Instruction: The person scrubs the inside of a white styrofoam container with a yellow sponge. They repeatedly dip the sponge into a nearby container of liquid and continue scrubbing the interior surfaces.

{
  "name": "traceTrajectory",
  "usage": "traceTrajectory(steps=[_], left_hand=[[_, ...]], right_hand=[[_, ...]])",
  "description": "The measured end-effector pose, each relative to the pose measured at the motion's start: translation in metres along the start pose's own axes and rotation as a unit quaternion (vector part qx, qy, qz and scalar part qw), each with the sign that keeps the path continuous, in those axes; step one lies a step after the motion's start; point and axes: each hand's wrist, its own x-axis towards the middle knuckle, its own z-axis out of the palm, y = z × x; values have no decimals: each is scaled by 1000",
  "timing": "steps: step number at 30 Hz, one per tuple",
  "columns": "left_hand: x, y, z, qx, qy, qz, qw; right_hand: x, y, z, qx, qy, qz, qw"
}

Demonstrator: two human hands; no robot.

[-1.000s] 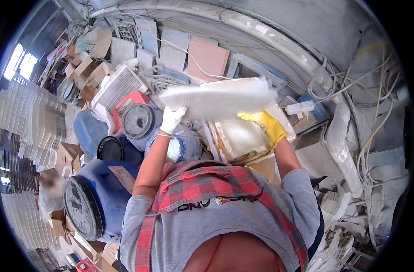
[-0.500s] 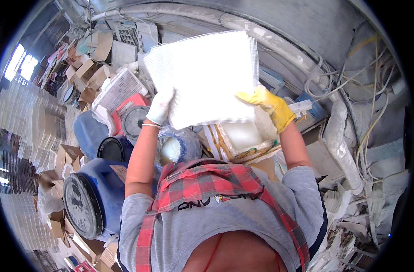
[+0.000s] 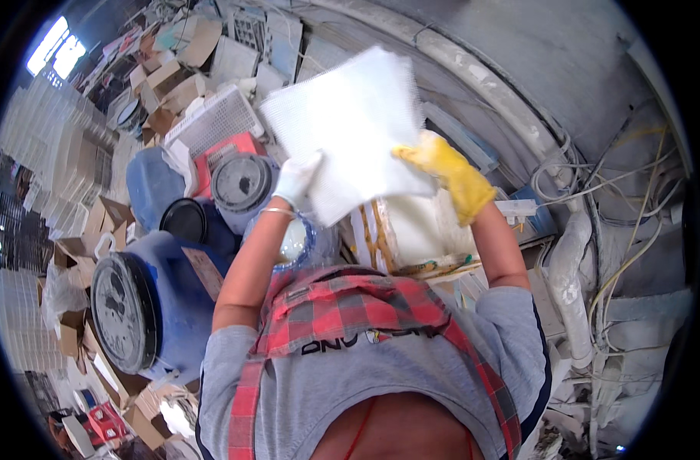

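A stack of thin white mesh sheets (image 3: 357,126) is held up in front of me, bowed a little between my hands. My left hand (image 3: 298,178), in a white glove, grips the near left edge with the thumb on top. On the right edge my right hand (image 3: 448,172), in a yellow rubber glove, pinches the stack with the thumb over it. The fingers beneath are hidden by the sheets. Below the stack stands a white box (image 3: 423,230) with brown tape on its side. Left of it is a plastic-wrapped bucket (image 3: 292,244) with pale contents.
Blue drums (image 3: 181,299) with black lids crowd my left side, beside a grey-lidded bucket (image 3: 242,184) and a white perforated crate (image 3: 215,119). Stacked clear trays (image 3: 58,146) and cardboard boxes lie farther left. A thick pipe (image 3: 472,69) and loose cables (image 3: 618,184) run along the right wall.
My hands have come closer together, and the mesh stack has bowed and twisted between them. My view has turned slightly, so the surroundings sit differently.
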Motion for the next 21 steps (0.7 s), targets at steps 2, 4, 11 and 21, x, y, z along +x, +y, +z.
traceTrajectory(steps=[2, 4, 11, 21], left_hand=[[-9, 3, 29, -67, -60, 24, 996], [3, -24, 54, -360, -186, 71, 912], [-18, -22, 45, -569, -120, 100, 807], [-15, -62, -11, -576, 107, 74, 807]], right_hand=[[23, -10, 34, -136, 59, -23, 989], [40, -21, 76, -281, 150, -97, 943], [29, -47, 135, -529, 260, -215, 779], [47, -73, 128, -337, 44, -342, 876]])
